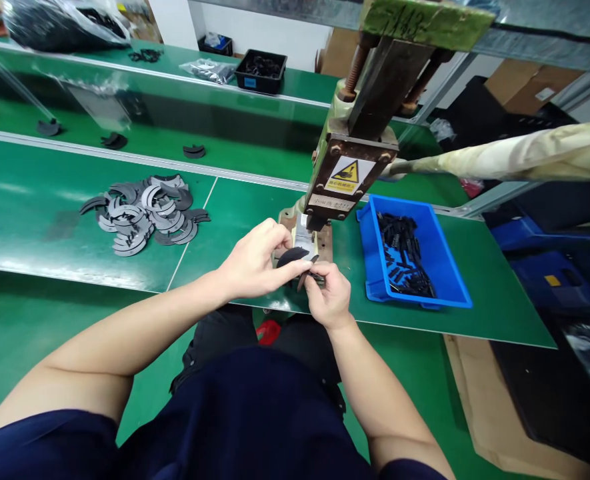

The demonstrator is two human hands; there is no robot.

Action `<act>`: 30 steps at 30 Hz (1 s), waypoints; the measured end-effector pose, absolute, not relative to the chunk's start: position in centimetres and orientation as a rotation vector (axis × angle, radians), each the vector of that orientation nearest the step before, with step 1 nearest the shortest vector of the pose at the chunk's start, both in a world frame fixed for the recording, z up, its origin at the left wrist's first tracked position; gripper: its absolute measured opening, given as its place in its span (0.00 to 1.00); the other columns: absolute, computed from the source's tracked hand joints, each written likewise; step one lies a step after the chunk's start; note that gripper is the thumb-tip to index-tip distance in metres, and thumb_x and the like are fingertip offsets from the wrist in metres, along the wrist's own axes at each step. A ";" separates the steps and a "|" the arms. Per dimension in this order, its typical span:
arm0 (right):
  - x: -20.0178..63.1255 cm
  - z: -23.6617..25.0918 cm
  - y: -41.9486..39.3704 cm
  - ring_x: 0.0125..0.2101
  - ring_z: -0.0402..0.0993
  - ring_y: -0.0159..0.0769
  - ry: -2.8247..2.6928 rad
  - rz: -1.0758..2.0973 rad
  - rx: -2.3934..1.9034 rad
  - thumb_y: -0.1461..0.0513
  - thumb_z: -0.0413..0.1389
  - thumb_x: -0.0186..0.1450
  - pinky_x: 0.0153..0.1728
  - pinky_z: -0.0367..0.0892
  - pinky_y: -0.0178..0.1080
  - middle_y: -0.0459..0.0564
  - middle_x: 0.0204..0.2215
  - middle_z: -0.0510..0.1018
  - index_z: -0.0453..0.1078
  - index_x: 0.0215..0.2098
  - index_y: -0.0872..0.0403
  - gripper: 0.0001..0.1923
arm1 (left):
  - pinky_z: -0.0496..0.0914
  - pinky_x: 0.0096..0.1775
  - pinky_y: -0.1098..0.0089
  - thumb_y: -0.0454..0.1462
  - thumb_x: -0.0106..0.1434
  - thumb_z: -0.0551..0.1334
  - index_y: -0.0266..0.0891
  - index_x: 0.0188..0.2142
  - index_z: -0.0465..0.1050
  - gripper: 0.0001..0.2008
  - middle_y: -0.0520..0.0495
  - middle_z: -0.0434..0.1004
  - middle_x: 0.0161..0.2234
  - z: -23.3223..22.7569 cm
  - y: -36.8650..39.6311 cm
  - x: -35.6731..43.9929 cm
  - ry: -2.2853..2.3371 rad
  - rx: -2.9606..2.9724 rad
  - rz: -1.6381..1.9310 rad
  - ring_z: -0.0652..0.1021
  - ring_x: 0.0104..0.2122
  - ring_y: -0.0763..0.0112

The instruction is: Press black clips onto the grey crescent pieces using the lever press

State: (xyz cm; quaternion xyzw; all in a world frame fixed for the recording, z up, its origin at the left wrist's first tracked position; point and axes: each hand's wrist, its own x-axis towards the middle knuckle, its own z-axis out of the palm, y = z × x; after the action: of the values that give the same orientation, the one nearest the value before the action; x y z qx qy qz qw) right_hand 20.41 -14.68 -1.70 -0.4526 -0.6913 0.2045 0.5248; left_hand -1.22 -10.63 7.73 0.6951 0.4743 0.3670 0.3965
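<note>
Our left hand (255,263) pinches a black curved piece (292,256) just in front of the press (342,177); right hand (327,293) grips a small clip (309,270) vs. it. We'd line edges up squarely, fingers off the ram.

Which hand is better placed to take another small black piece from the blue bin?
Probably the right hand: the blue bin lies on its side. The left hand holds the crescent part.
</note>
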 end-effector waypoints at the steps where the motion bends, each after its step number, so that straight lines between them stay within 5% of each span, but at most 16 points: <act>1: 20.4 -1.4 -14.7 0.37 0.81 0.39 -1.677 0.473 -1.085 0.56 0.60 0.69 0.43 0.77 0.46 0.49 0.37 0.84 0.73 0.45 0.47 0.07 | 0.75 0.48 0.63 0.47 0.56 0.79 0.44 0.36 0.74 0.19 0.44 0.76 0.40 7.8 -10.7 -1.2 1.207 1.790 0.927 0.77 0.49 0.56; 6: 20.5 0.0 -14.8 0.34 0.80 0.39 -1.785 0.435 -1.057 0.58 0.59 0.69 0.39 0.76 0.46 0.47 0.32 0.82 0.74 0.43 0.47 0.05 | 0.75 0.40 0.67 0.48 0.59 0.77 0.45 0.48 0.71 0.24 0.47 0.80 0.40 7.5 -10.7 -1.0 1.020 1.494 0.748 0.81 0.39 0.64; 14: 20.4 0.0 -14.7 0.38 0.84 0.38 -1.812 0.411 -1.081 0.57 0.62 0.69 0.40 0.80 0.44 0.49 0.38 0.86 0.76 0.45 0.47 0.07 | 0.74 0.28 0.72 0.51 0.61 0.75 0.39 0.35 0.76 0.19 0.50 0.77 0.29 6.1 -9.9 -1.4 0.878 1.219 0.569 0.78 0.27 0.71; 18: 23.1 0.4 -15.1 0.45 0.84 0.40 -1.786 0.401 -1.162 0.57 0.63 0.68 0.49 0.82 0.46 0.50 0.44 0.86 0.75 0.53 0.47 0.15 | 0.72 0.25 0.77 0.49 0.61 0.77 0.37 0.33 0.77 0.19 0.51 0.77 0.27 3.8 -6.5 -3.3 0.986 1.106 0.799 0.75 0.24 0.76; 24: 31.5 1.7 -15.7 0.47 0.84 0.43 -1.536 0.253 -1.408 0.54 0.61 0.69 0.54 0.80 0.53 0.53 0.45 0.85 0.78 0.47 0.48 0.11 | 0.78 0.29 0.75 0.36 0.66 0.75 0.36 0.36 0.73 0.12 0.47 0.81 0.31 -0.8 4.0 -6.0 1.338 0.632 1.086 0.79 0.25 0.76; 30: 36.0 1.9 -16.6 0.46 0.84 0.45 -1.359 0.250 -1.669 0.46 0.60 0.68 0.54 0.80 0.54 0.55 0.47 0.85 0.78 0.48 0.48 0.18 | 0.80 0.35 0.74 0.33 0.72 0.68 0.31 0.50 0.74 0.10 0.42 0.83 0.34 0.0 14.3 -5.6 1.401 0.541 1.217 0.83 0.30 0.71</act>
State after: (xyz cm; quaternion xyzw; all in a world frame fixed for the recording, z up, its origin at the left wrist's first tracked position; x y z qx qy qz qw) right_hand 36.00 -16.57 1.95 -0.6805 -0.5540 0.1019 0.4686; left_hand -5.56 14.26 -0.01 0.2303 0.5964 0.5182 0.5682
